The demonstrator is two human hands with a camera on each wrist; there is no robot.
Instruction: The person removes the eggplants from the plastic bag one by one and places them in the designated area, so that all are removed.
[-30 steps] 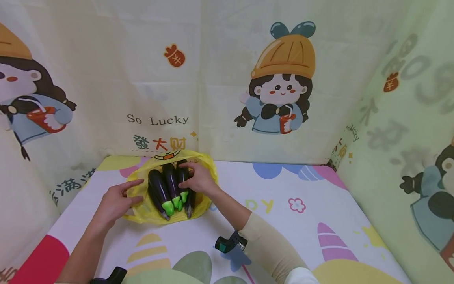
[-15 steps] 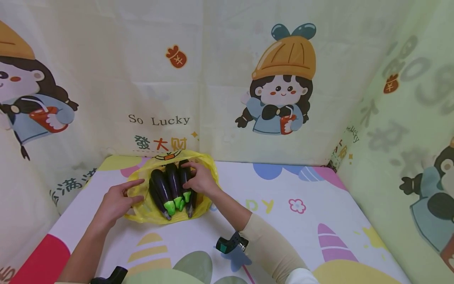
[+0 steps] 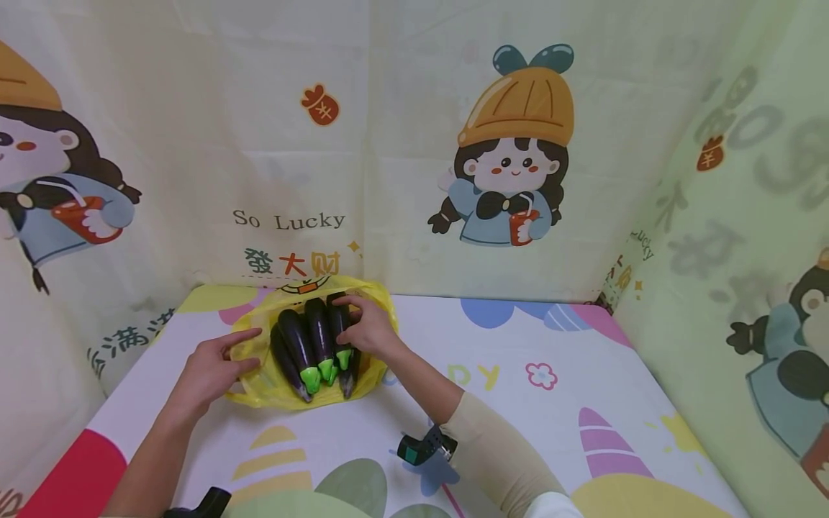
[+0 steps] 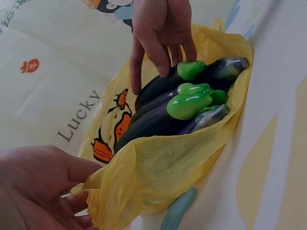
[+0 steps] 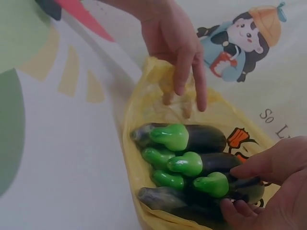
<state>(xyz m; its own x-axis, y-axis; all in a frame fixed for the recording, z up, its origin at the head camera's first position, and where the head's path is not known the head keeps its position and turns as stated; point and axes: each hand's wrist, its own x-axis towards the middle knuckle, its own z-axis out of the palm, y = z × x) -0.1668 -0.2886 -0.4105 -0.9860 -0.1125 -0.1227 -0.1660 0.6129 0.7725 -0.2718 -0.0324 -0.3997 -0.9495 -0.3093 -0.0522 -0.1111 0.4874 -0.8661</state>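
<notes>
Several dark purple eggplants (image 3: pixel 301 344) with green caps lie side by side in an open yellow plastic bag (image 3: pixel 252 385), stems toward me. My right hand (image 3: pixel 370 329) reaches in from the right and grips the rightmost green-capped eggplant (image 5: pixel 245 188) between thumb and fingers. Another eggplant with a brownish stem end (image 5: pixel 165 197) lies beside it, partly hidden. At the bag's left side is my left hand (image 3: pixel 210 368), thumb and forefinger spread and straight against the plastic. In the right wrist view some of its fingers show through the yellow film.
The bag stands on a printed white tablecloth (image 3: pixel 492 432), near the back edge. Behind it hangs a cream printed curtain (image 3: pixel 401 180), with more of it on both sides. Black wrist cameras (image 3: pixel 424 447) are strapped to both arms.
The eggplants have shifted slightly to the right inside the bag, and my right thumb has moved a little the same way. My left hand has stayed about where it was.
</notes>
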